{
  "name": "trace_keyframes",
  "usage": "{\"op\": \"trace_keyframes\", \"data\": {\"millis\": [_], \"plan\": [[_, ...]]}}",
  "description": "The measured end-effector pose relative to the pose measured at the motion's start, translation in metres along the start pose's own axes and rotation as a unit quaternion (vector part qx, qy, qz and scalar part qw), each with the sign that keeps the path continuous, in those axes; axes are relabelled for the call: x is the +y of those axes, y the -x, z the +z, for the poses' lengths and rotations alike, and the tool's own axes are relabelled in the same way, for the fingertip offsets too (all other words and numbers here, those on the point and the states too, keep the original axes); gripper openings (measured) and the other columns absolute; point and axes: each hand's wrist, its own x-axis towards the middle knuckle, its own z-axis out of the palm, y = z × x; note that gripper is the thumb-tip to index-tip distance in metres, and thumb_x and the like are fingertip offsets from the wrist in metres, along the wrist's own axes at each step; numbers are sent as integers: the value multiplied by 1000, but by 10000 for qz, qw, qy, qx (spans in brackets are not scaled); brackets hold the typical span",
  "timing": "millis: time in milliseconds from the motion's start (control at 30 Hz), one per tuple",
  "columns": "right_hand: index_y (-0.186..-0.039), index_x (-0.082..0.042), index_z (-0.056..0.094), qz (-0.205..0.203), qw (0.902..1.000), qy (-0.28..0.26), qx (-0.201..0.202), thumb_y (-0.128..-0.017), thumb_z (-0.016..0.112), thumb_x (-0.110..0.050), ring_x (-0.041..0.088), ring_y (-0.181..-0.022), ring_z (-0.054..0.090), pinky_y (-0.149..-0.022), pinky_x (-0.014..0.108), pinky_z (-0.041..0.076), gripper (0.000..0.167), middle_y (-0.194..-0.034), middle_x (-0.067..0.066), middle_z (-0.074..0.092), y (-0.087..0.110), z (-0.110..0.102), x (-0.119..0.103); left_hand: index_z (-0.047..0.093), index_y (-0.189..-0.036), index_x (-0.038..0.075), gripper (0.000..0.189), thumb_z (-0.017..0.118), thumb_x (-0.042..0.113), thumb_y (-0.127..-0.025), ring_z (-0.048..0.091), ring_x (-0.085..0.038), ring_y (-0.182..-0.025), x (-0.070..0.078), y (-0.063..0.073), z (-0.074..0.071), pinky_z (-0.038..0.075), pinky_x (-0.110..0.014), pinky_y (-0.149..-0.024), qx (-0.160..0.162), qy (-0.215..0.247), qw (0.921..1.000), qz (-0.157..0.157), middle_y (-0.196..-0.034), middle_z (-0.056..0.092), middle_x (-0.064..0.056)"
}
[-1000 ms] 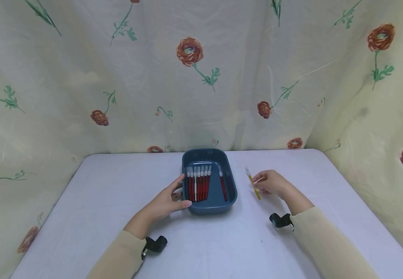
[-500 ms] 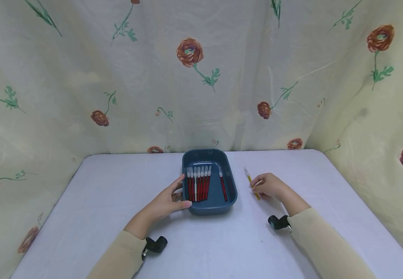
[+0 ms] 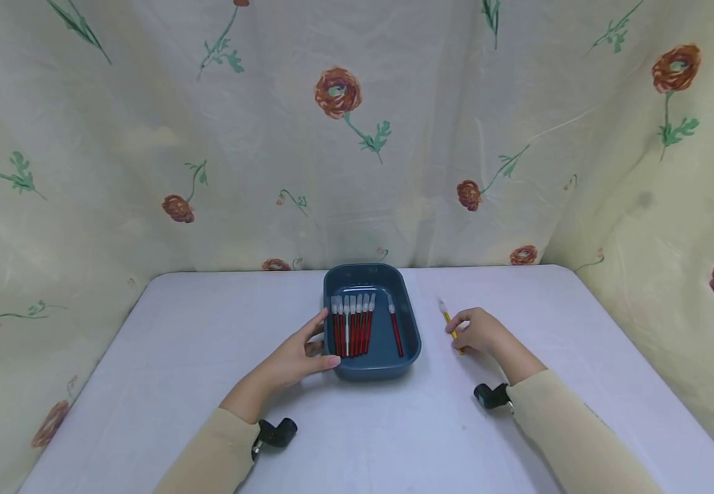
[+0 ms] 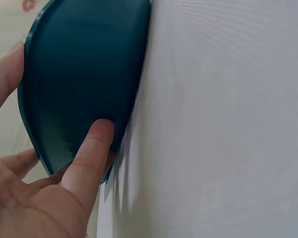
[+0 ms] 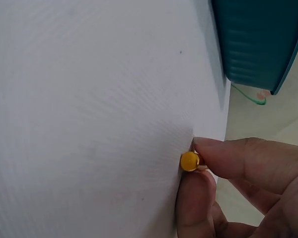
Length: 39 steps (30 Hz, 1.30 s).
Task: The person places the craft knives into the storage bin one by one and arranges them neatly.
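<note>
In the head view a blue tray (image 3: 372, 368) stands on the table with several red markers (image 3: 357, 333) side by side in its left part. One more red marker (image 3: 396, 331) lies apart at the right; all have whitish caps. My left hand (image 3: 285, 358) rests spread against the tray's left side, thumb at the near corner; the left wrist view shows fingertips (image 4: 100, 131) touching its outer wall. Right of the tray, my right hand (image 3: 480, 333) pinches a yellow marker (image 3: 445, 314) with a pale cap. Its round yellow end (image 5: 189, 161) shows between thumb and finger, close to the tabletop.
A white cloth (image 3: 381, 439) covers the table. Floral curtains (image 3: 424, 123) hang behind it and along both sides. Small black cameras (image 3: 278, 432) sit at both wrists.
My right hand has shifted slightly down and left, and the yellow marker has turned a little between its fingers. The left hand and the tray stay where they were.
</note>
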Motion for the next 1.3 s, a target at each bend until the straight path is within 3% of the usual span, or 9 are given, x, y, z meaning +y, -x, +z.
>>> {"op": "trace_keyframes", "data": {"millis": [467,933,1300], "plan": [[-107,-1,69,207,9996,-214,-7,-85,73,-1,16,-66,58,-60,27,50,22,-90,12,62,0,-1,2,19,-161,33,100,83,32,-84,34,-43,-143,0,-1,0,37,-55,-110,-2,19,10000,-25,-162,27,-16],[-122,4,62,278,9919,-1239,-90,-89,70,-1,15,-72,61,-66,27,57,35,-92,11,62,11,-17,-1,19,-161,32,100,83,32,-84,35,-43,-143,1,0,1,38,-56,-109,57,-7,10000,-58,-162,28,-16],[-131,7,56,-154,9804,-1938,-330,-93,69,-4,15,-84,65,-77,28,59,42,-103,13,65,22,-27,-19,19,-161,31,100,82,32,-84,36,-43,-143,1,1,1,38,-55,-110,14,-1,10000,-18,-162,28,-16]]}}
